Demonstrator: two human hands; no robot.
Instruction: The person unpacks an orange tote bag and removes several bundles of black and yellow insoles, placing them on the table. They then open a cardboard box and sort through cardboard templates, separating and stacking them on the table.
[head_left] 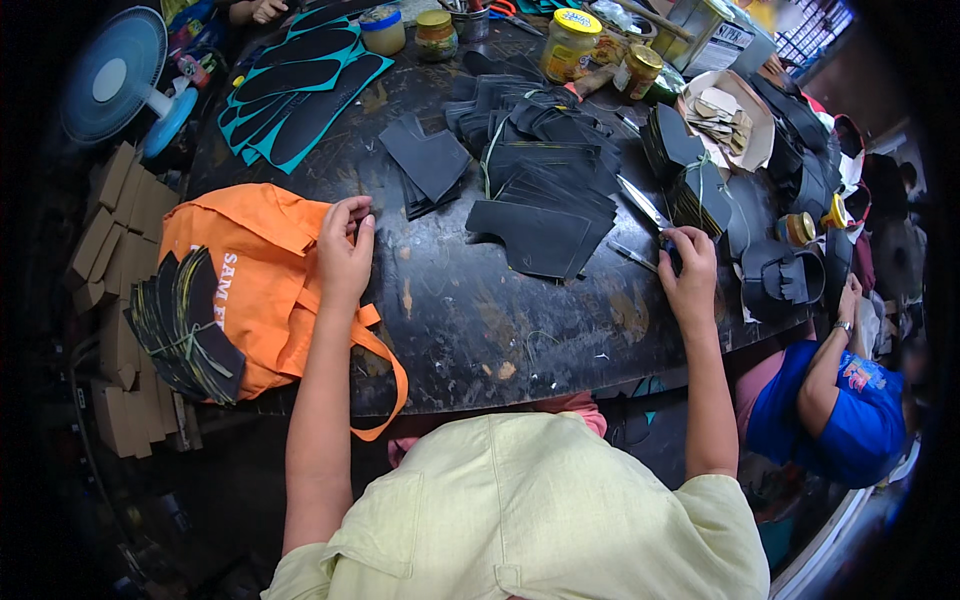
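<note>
My right hand closes round the dark handles of a pair of scissors, whose bright blades point away over the table. My left hand is loosely curled at the right edge of an orange cloth bag, thumb and fingers apart, with nothing visible between them. On the bag lies a tied bundle of black cut pieces. Flat black pieces are spread in a stack between my hands, with a smaller pile to their left. Beside the scissors stand tied black bundles.
The dark worn table bears teal-edged black sole shapes, jars and a box of tan pieces. A fan and stacked cardboard boxes stand left. A person in blue sits at right; another's hand shows far left.
</note>
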